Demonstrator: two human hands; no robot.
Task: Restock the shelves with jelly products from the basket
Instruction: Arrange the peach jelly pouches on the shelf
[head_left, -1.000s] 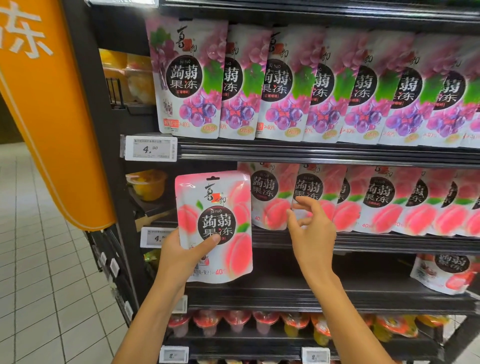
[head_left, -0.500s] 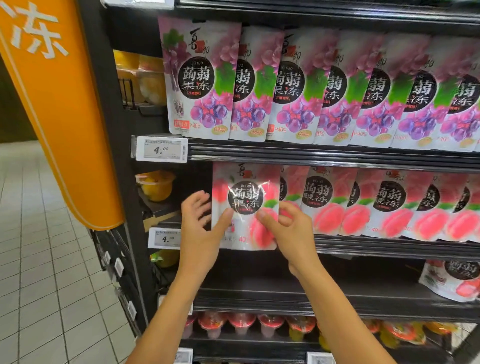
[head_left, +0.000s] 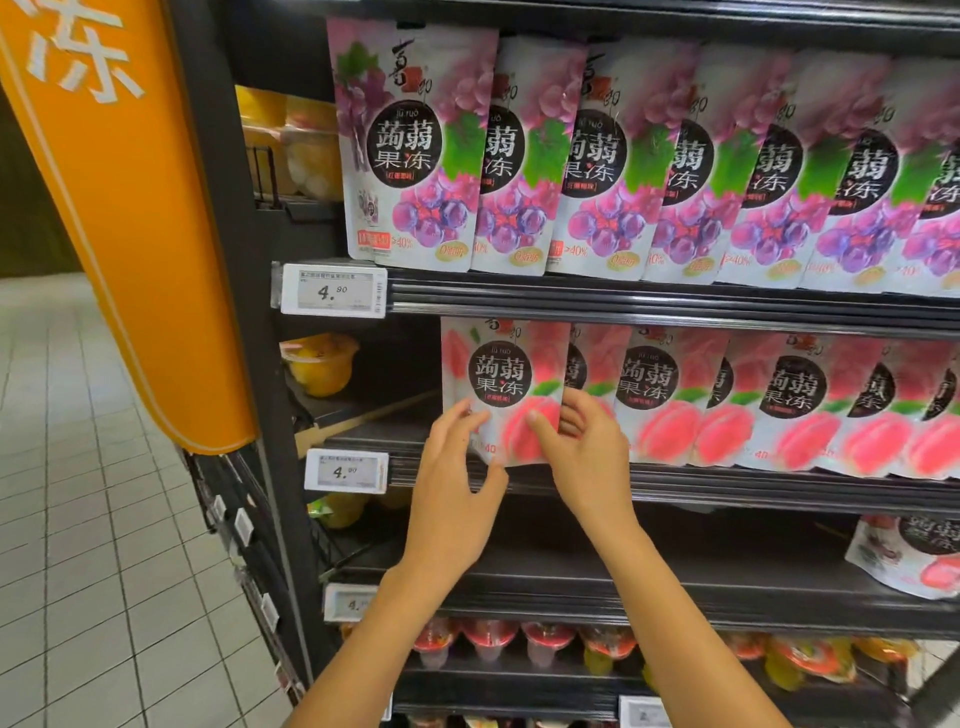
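Note:
A pink peach jelly pouch (head_left: 501, 374) stands upright at the left end of the peach row (head_left: 654, 395) on the middle shelf (head_left: 727, 483). My right hand (head_left: 592, 457) pinches its lower right edge, thumb on the front and fingers behind. My left hand (head_left: 454, 499) has relaxed fingers that touch the pouch's lower left corner. No basket is in view.
Purple grape jelly pouches (head_left: 415, 150) fill the shelf above. A lone pouch (head_left: 909, 556) lies at the right of the shelf below, over jelly cups (head_left: 488, 639). A fruit cup (head_left: 319, 364) sits in the side bay; an orange sign (head_left: 119, 208) hangs left over tiled floor.
The peach pouch went from my left hand in front of the shelf onto the middle shelf. My left hand let go of its face and slid down to its corner.

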